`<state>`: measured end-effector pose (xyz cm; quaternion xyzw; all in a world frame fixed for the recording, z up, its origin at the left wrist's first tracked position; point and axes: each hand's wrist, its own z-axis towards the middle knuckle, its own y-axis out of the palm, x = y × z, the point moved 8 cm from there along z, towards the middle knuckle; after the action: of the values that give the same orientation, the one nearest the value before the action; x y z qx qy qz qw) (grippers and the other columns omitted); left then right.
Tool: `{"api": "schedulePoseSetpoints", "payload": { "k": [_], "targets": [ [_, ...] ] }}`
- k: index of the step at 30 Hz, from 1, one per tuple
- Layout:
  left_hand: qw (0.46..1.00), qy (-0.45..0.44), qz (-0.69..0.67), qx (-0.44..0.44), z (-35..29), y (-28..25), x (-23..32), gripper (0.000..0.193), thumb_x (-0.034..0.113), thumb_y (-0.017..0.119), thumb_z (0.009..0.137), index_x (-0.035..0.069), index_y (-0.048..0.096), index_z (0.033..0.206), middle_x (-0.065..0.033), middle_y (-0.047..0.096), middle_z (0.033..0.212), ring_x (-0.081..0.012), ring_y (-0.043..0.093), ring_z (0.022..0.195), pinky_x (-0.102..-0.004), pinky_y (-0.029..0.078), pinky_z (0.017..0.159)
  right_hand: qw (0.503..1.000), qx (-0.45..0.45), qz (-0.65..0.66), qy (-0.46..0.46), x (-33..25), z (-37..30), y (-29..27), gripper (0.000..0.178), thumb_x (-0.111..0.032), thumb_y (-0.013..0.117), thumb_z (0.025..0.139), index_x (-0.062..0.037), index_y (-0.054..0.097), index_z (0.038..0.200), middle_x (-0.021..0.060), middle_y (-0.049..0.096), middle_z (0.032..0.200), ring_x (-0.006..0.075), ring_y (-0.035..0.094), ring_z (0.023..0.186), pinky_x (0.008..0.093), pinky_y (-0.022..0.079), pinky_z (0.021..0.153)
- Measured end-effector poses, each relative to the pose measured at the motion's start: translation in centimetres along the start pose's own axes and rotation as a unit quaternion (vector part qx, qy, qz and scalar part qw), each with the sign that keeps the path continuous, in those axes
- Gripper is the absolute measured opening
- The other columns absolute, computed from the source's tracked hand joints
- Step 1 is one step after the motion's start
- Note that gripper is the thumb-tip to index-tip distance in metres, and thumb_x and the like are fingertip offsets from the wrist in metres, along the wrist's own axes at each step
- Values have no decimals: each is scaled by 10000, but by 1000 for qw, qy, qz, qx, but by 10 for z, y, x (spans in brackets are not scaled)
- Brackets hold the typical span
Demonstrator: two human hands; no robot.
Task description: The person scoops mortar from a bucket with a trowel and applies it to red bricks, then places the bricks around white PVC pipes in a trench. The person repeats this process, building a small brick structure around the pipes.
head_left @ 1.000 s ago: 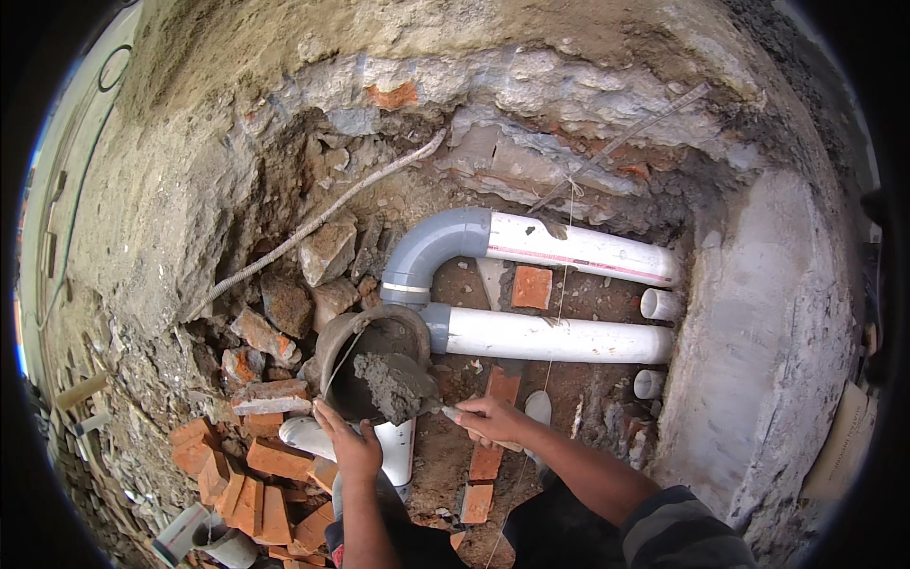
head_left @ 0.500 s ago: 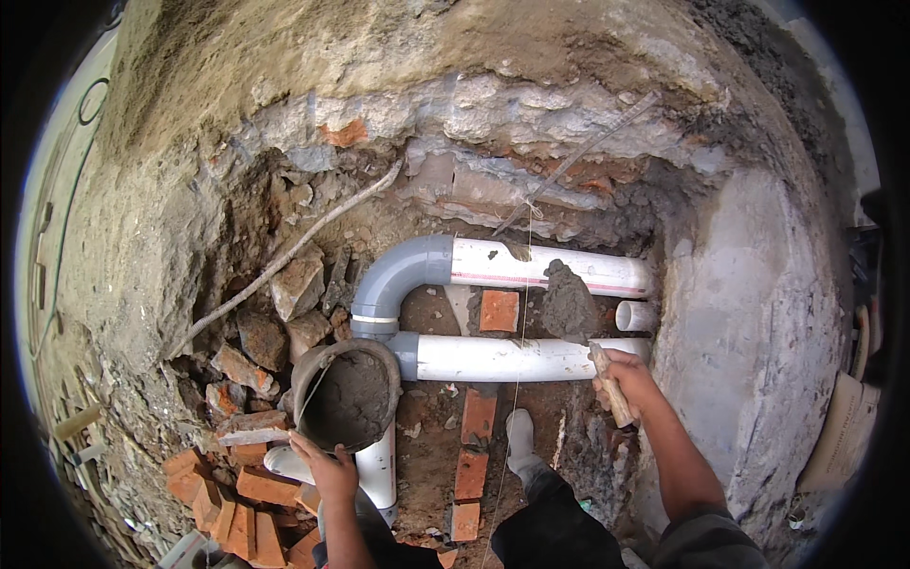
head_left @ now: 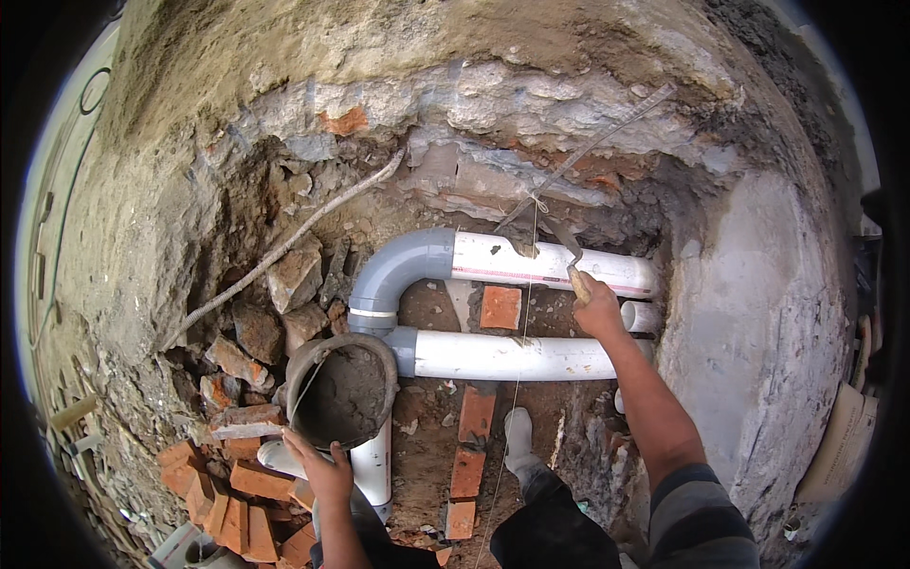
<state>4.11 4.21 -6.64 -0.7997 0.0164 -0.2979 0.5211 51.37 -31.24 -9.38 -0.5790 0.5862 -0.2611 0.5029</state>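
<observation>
My right hand (head_left: 595, 305) grips the wooden handle of a trowel (head_left: 567, 243). Its blade points away from me, over the far side of the upper white pipe (head_left: 569, 264), and no mortar shows on it; part of the blade blends into the dark soil. At the lower left, my left hand (head_left: 322, 467) holds the near edge of a round bucket (head_left: 391, 394), with its fingers along the outer side and its thumb close to the rim. Grey wet mortar (head_left: 346, 391) lies inside the bucket.
A grey elbow (head_left: 387, 270) joins the upper pipe near a second white pipe (head_left: 512, 357). A taut string (head_left: 522, 332) crosses both. Single bricks (head_left: 477, 414) line the pit floor. Broken stones and a brick pile (head_left: 237, 512) lie left. A smooth wall (head_left: 730, 313) bounds the right.
My right hand has moved away from me, from the lower pipe to the upper one. The mortar lump on the trowel is no longer visible. My left hand stays at the bucket.
</observation>
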Motion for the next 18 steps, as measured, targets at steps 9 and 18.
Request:
{"api": "schedulePoseSetpoints", "payload": {
  "k": [9,18],
  "targets": [
    [1000,8,22,5,3,1,5,977,40,659,843,-61,-8,1550,-388,74,1570,-517,125,1473,-481,211,1205,974,-112,-172,-90,-44,39,8,519,-17,594,806,-76,586,1322,203,657,1161,360,636,1121,439,525,960],
    [999,-5,36,1,3,5,3,956,79,649,869,-74,-10,1545,-378,68,1578,-495,103,1487,-484,168,1219,988,-82,-120,-47,-43,21,-4,439,-63,629,822,-79,605,1261,159,665,1166,324,635,1123,435,525,951]
  ]
}}
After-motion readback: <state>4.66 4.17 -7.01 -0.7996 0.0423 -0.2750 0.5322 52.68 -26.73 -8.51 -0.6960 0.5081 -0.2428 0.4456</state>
